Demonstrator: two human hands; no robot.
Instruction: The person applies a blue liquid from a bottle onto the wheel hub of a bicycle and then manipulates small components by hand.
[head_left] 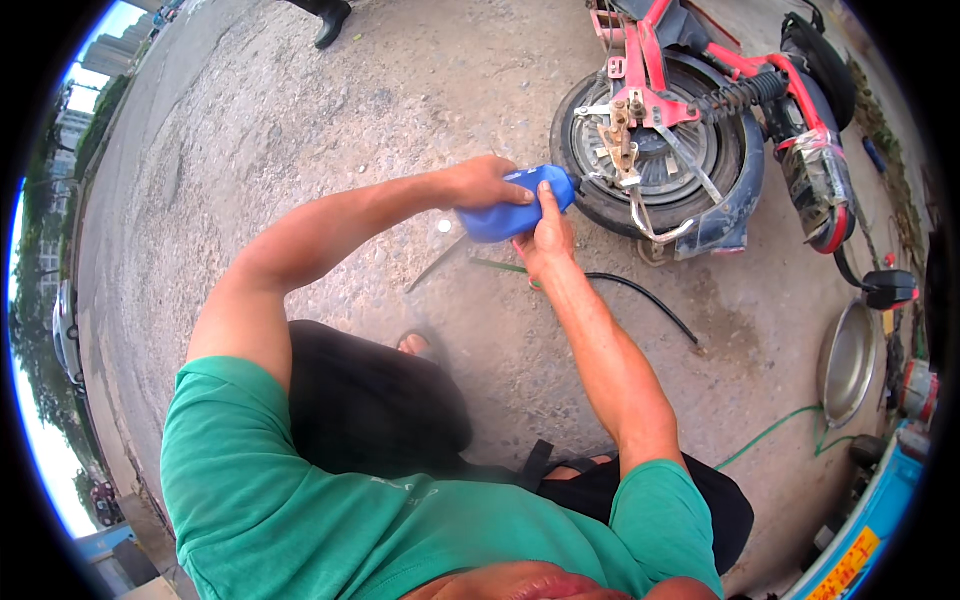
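Observation:
Both my hands grip a blue plastic bottle (488,224). It is held on its side, with its dark spout end facing the wheel to the right. My left hand (486,182) is wrapped round the far left part of the bottle. From the near right, my right hand (550,232) holds it with the thumb along its top. Just beyond the spout is the wheel (690,165) of a red scooter (655,60). Its tyre, hub, rusty bracket and a bent metal lever show. Whether anything leaves the spout is too small to tell.
A thin metal bar (437,263) and a black hose (645,287) lie on the rough ground below my hands. At right stand a metal basin (850,365), a green cord (770,433) and a blue vehicle edge (870,520). Another person's black boot (331,20) is far off.

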